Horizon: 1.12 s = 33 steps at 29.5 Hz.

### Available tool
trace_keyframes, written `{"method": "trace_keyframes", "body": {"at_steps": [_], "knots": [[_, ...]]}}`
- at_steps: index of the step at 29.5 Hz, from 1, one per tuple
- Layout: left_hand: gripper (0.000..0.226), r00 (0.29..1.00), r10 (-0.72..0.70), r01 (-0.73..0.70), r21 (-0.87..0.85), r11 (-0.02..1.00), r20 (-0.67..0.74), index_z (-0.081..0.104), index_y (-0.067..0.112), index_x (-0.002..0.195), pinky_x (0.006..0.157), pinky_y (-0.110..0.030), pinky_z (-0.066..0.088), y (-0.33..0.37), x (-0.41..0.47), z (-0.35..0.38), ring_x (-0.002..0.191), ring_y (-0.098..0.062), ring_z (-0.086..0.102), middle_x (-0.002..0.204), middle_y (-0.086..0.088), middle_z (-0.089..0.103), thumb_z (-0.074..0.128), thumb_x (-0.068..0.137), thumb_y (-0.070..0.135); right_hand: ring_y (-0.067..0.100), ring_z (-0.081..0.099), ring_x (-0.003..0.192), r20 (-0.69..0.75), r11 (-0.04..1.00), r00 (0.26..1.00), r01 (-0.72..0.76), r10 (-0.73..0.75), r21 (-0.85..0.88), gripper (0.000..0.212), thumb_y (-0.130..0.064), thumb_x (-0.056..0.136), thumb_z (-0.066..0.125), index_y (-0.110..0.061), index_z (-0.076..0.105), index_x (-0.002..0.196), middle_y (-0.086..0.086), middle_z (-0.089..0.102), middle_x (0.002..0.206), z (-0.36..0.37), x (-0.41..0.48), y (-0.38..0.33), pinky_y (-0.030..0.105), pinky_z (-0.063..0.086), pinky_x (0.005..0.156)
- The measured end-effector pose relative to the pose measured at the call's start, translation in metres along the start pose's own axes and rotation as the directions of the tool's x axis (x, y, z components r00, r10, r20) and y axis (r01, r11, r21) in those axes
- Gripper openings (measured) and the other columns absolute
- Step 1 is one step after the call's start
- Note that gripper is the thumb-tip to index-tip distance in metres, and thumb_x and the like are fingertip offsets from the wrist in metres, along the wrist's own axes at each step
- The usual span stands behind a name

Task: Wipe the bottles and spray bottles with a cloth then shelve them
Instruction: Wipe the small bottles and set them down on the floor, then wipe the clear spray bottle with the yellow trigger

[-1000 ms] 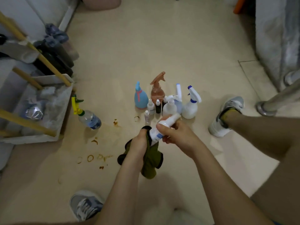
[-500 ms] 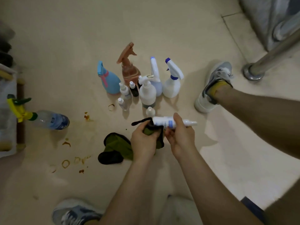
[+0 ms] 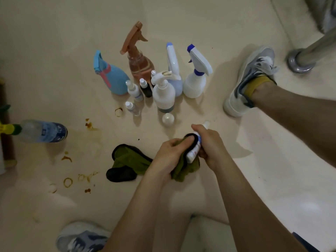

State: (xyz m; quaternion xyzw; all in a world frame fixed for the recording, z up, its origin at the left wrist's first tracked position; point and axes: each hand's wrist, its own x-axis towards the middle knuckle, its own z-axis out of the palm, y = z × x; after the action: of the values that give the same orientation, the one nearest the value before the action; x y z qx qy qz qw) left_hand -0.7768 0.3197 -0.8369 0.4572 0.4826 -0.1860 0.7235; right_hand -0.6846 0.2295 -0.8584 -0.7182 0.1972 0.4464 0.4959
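Note:
My right hand (image 3: 211,144) grips a small white bottle (image 3: 195,150) with a blue label, its cap pointing away from me. My left hand (image 3: 171,155) holds an olive-green cloth (image 3: 131,160) with black trim wrapped against the bottle's lower part; the rest of the cloth trails onto the floor to the left. Beyond my hands stands a cluster of spray bottles: a blue one (image 3: 112,77), a brown one (image 3: 139,59), a white pump bottle (image 3: 163,93), a pale blue one (image 3: 173,70) and a white one with a blue nozzle (image 3: 197,75). Several small bottles (image 3: 134,90) stand among them.
A clear water bottle with a yellow sprayer (image 3: 41,131) lies on its side at the left. Brown ring stains (image 3: 68,181) mark the beige floor. My shoes (image 3: 251,79) (image 3: 81,237) flank the work area. A metal post base (image 3: 300,62) stands at upper right.
The white bottle has turned from lying crosswise to pointing away from me, and the cloth now covers its lower half. The camera has tilted lower and closer.

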Motion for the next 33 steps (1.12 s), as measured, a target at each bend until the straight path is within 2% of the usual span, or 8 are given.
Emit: {"method": "trace_keyframes", "body": {"at_steps": [5, 10, 12, 21, 24, 28, 30, 33], "knots": [[0.025, 0.982, 0.116, -0.07, 0.283, 0.957, -0.149, 0.071, 0.008, 0.082, 0.07, -0.035, 0.053, -0.014, 0.009, -0.022, 0.069, -0.022, 0.065, 0.071, -0.009, 0.07, 0.076, 0.083, 0.032, 0.02, 0.065, 0.081, -0.323, 0.971, 0.923, 0.237, -0.211, 0.044, 0.035, -0.047, 0.081, 0.065, -0.014, 0.062, 0.093, 0.003, 0.066, 0.088, -0.006, 0.026, -0.001, 0.04, 0.054, 0.072], [0.008, 0.938, 0.016, -0.057, -0.108, 0.993, -0.347, 0.071, 0.013, 0.09, 0.088, -0.052, 0.056, -0.026, 0.009, -0.051, 0.094, -0.036, 0.069, 0.097, -0.019, 0.073, 0.068, 0.091, 0.02, 0.011, 0.055, 0.097, -0.304, 0.768, 0.707, 0.558, -0.639, -0.315, 0.028, -0.022, 0.089, 0.066, -0.012, 0.057, 0.113, 0.003, 0.056, 0.113, 0.018, 0.059, -0.019, 0.006, 0.04, 0.079], [0.008, 0.938, 0.006, -0.078, -0.193, 0.978, -0.347, 0.07, 0.014, 0.1, 0.091, -0.05, 0.056, -0.027, 0.01, -0.057, 0.097, -0.032, 0.069, 0.101, -0.015, 0.073, 0.067, 0.092, 0.015, 0.011, 0.052, 0.099, -0.175, 0.677, 0.681, 0.597, -0.711, -0.431, 0.026, -0.017, 0.09, 0.065, -0.01, 0.056, 0.114, 0.0, 0.051, 0.113, 0.034, 0.072, -0.022, 0.012, 0.039, 0.078], [0.014, 0.94, 0.073, -0.188, -0.328, 0.926, -0.332, 0.073, 0.006, 0.098, 0.088, -0.048, 0.056, -0.027, -0.008, -0.06, 0.094, -0.035, 0.071, 0.096, -0.017, 0.075, 0.07, 0.085, 0.011, 0.014, 0.055, 0.091, 0.026, 0.671, 0.766, 0.578, -0.642, -0.465, 0.031, -0.008, 0.086, 0.061, -0.013, 0.055, 0.116, 0.0, 0.058, 0.104, 0.049, 0.09, -0.01, 0.027, 0.043, 0.073], [0.018, 0.937, 0.108, -0.222, -0.329, 0.918, -0.332, 0.076, 0.011, 0.087, 0.082, -0.04, 0.057, -0.021, -0.019, -0.058, 0.089, -0.028, 0.072, 0.092, -0.014, 0.075, 0.068, 0.087, 0.027, 0.015, 0.049, 0.104, -0.185, 0.882, 0.901, 0.311, -0.392, -0.355, 0.059, -0.008, 0.083, 0.063, -0.018, 0.04, 0.137, -0.002, 0.043, 0.12, 0.037, 0.072, -0.006, 0.035, 0.049, 0.087], [0.027, 0.949, 0.253, -0.286, -0.174, 0.942, -0.19, 0.073, 0.019, 0.067, 0.072, -0.032, 0.056, -0.008, -0.042, -0.059, 0.075, -0.022, 0.068, 0.075, -0.01, 0.07, 0.067, 0.077, 0.043, 0.028, 0.061, 0.098, -0.51, 0.954, 0.806, 0.265, -0.3, -0.142, 0.015, -0.013, 0.086, 0.052, -0.018, 0.052, 0.1, 0.004, 0.059, 0.103, 0.036, 0.019, -0.004, 0.042, 0.05, 0.089], [0.025, 0.932, 0.352, -0.36, -0.11, 0.926, -0.086, 0.072, 0.019, 0.066, 0.066, -0.029, 0.053, 0.005, -0.056, -0.063, 0.073, -0.02, 0.065, 0.072, -0.005, 0.067, 0.072, 0.076, 0.042, 0.022, 0.067, 0.088, -0.381, 0.918, 0.848, 0.396, -0.368, -0.005, 0.01, -0.024, 0.095, 0.049, -0.019, 0.057, 0.095, 0.003, 0.065, 0.094, 0.046, -0.017, -0.017, 0.045, 0.053, 0.089], [0.013, 0.845, 0.53, -0.533, -0.157, 0.831, -0.064, 0.078, 0.02, 0.093, 0.079, -0.036, 0.056, 0.026, -0.081, -0.073, 0.093, -0.026, 0.07, 0.097, -0.009, 0.074, 0.071, 0.083, 0.024, 0.013, 0.07, 0.091, 0.231, 0.921, 0.893, 0.385, -0.386, 0.051, 0.051, -0.056, 0.099, 0.034, -0.018, 0.067, 0.109, 0.006, 0.072, 0.104, 0.063, -0.074, -0.057, 0.033, 0.055, 0.086]]}}
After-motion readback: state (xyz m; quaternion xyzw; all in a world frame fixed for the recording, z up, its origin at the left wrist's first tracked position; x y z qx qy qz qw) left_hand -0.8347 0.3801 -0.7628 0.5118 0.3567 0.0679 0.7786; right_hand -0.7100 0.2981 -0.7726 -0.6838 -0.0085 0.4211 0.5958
